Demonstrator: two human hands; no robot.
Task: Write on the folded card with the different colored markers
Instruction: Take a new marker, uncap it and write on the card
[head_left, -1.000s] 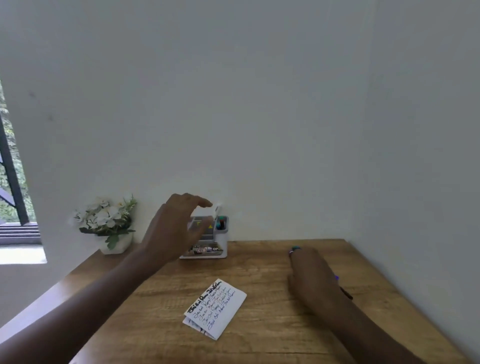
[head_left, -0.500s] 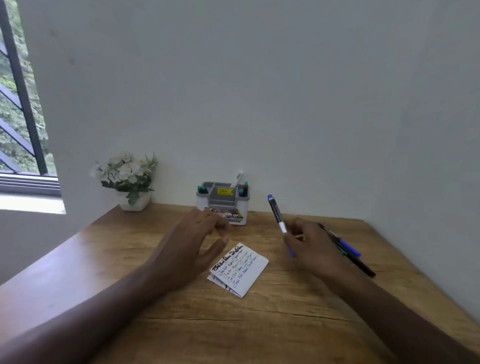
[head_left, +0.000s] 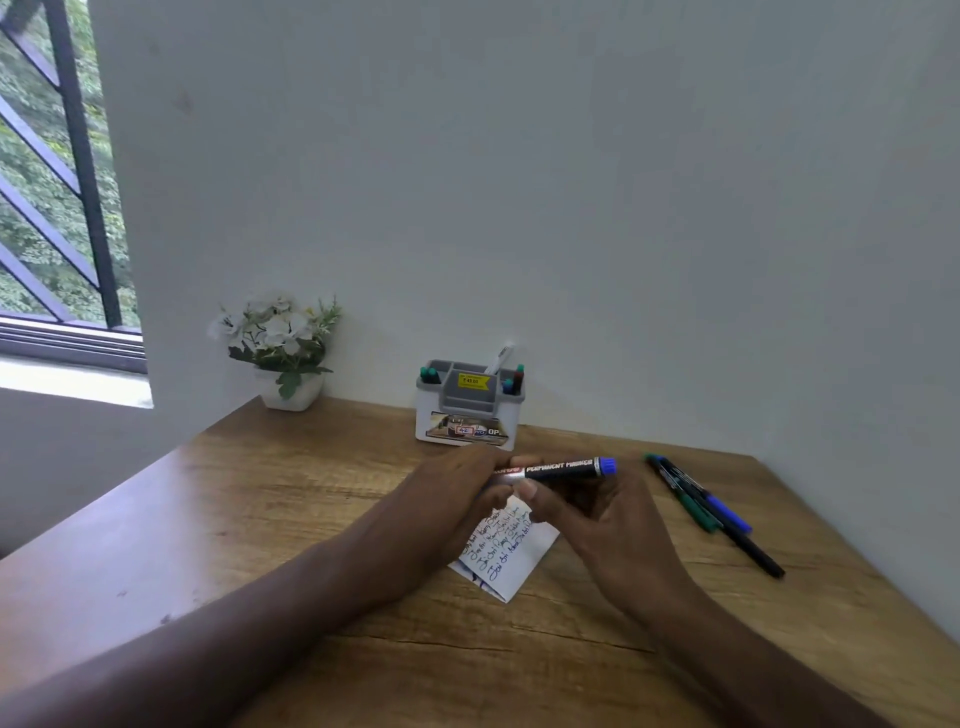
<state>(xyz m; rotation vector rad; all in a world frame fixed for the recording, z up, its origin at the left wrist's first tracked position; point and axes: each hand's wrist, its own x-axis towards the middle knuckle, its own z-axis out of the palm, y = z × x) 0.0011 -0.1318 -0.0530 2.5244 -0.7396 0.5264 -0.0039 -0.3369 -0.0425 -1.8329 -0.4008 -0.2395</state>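
Both hands are meeting over the card (head_left: 506, 558), which is lying on the table (head_left: 291, 525) just in front of the person, its top face already carrying several lines of writing. The marker (head_left: 563, 469) is being held level above the card's far edge, its blue end pointing right. The right hand (head_left: 602, 525) is curling round the black barrel from below, thumb lying along the near side. The left hand (head_left: 457, 499) is closing its fingers on the marker's left end — that end is hidden inside the grip, so whether a cap is on it cannot be told.

Judging by the pose, the step in hand is uncapping: one hand bracing the barrel, the other set to pull. The writing itself is not yet resuming with this colour.

The next move is calling for a straight pull apart along the marker's length, then somewhere to keep the cap, then turning the tip down onto a free strip of the card. The left hand would do well to press the card flat, since it is folded and light — likely to slide.

To the right, three more pens (head_left: 711, 512) are lying together on the table, apart from the hands. At the far edge, against the wall, a holder (head_left: 467, 415) is standing with other markers in it, and a flowerpot (head_left: 285, 358) is sitting further left.
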